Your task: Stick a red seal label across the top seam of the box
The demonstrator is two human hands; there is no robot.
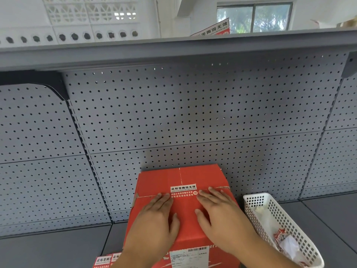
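Note:
A red cardboard box (195,176) stands on the grey shelf at bottom centre. A red and white seal label (183,191) lies flat across its top seam. My left hand (156,215) rests palm down on the box top, fingertips at the label's left edge. My right hand (218,211) lies flat to the right, fingertips touching the label's right edge. Both hands hold nothing and their fingers are spread. A sheet of more red seal labels (105,261) lies by the box's lower left corner.
A white perforated plastic basket (257,200) with crumpled paper scraps stands right of the box. A grey pegboard wall (193,113) rises behind. An upper shelf (173,49) overhangs, and a label sheet (214,29) shows above it.

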